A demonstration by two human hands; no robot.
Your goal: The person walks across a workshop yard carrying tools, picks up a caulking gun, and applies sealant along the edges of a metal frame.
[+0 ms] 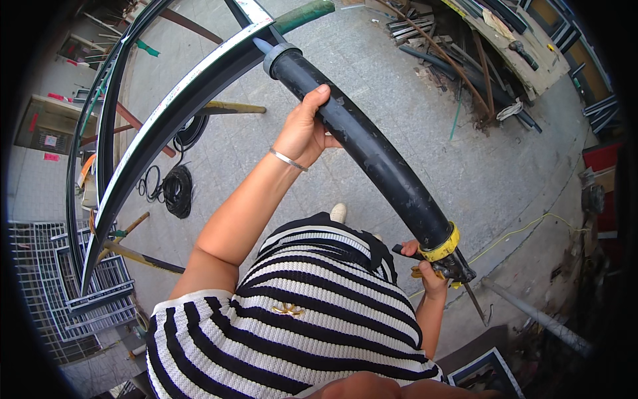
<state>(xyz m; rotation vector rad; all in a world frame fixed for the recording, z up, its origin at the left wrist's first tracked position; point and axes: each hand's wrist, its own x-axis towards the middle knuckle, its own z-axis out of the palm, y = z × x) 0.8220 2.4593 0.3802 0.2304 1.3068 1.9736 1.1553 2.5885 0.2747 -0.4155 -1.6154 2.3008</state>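
Note:
A long black caulking gun (369,149) with a grey front cap and a yellow rear collar lies slantwise across my front. My left hand (307,126) supports its barrel from the left, thumb on top and fingers underneath. At the rear, my right hand (430,274) is wrapped round the handle and trigger, partly hidden by the collar. The grey nozzle (262,45) touches or nearly touches the inner edge of a dark frame profile (179,106) with a white upper face; contact is too small to tell. A thin hooked rod (480,307) sticks out behind the gun.
The frame rests on green and yellowish stand bars (232,108). A coil of black strip (177,191) lies on the grey floor. Metal offcuts (445,53) are heaped beside a workbench (531,60) at the far right. Stacked frames (100,292) stand at left; a yellow cord (525,227) runs at right.

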